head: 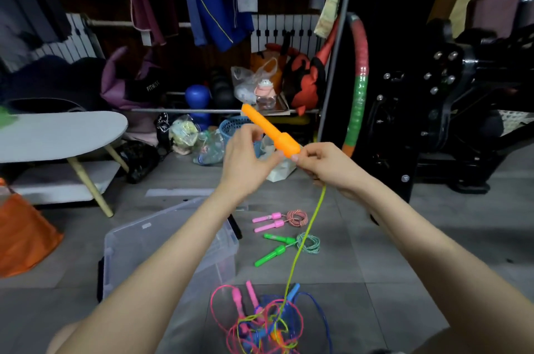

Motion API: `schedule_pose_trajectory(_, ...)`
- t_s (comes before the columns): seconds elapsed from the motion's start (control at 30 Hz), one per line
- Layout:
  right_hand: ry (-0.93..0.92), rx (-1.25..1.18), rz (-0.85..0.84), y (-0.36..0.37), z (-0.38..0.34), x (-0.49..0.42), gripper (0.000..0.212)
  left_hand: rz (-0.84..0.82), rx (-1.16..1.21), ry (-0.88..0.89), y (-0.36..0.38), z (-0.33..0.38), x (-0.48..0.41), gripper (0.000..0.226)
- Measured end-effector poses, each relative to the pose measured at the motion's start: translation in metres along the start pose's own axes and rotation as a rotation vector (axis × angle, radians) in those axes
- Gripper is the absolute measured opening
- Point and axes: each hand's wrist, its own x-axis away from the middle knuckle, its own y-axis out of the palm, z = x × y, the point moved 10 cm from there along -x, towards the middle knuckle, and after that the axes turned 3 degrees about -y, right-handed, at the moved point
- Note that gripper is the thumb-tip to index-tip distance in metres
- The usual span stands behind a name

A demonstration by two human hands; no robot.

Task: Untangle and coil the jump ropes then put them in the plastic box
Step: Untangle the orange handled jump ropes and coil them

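Clamping a smooth orange plastic handle [271, 134], fingers of left hand [245, 162] and right hand [326, 165]; thin cord [306, 232] dangling.

Both hands are raised at mid-scene holding an orange plastic jump-rope handle [270, 131], which tilts up to the far left. The left hand [248, 162] grips its middle, and the right hand [320, 164] pinches its thick end. A thin yellow-green cord [306, 232] drops from under the right hand into a near tangle of pink, blue and yellow ropes [268, 322] on the grey tiled floor [404, 252]. Farther off lie a coiled pink-handled rope [277, 219] and a coiled green-handled rope [289, 246]. To their left stands a clear plastic box [138, 238].
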Motion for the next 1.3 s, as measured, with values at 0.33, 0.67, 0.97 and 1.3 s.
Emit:
schedule_pose_trajectory(0.33, -0.033, -0.365, -0.084, 0.002, -0.015, 0.003, 0.024, -0.202, -0.156, 0.228, 0.001, 0.039, -0.016, 0.036)
schedule_pose_trajectory(0.67, 0.191, -0.114, 0.212, 0.043, 0.141, 0.063, 0.020, 0.241, 0.550, -0.420, -0.060, -0.082, -0.014, 0.028)
schedule_pose_trajectory(0.97, -0.486, -0.035, 0.512, -0.090, -0.150, -0.008, 0.016, -0.111, 0.417, -0.474, -0.015, -0.084, 0.021, 0.012)
schedule_pose_trajectory(1.3, 0.054, 0.658, 0.197, -0.015, -0.004, -0.022, 0.021, -0.056, 0.295, -0.620, 0.001, -0.096, 0.027, 0.024)
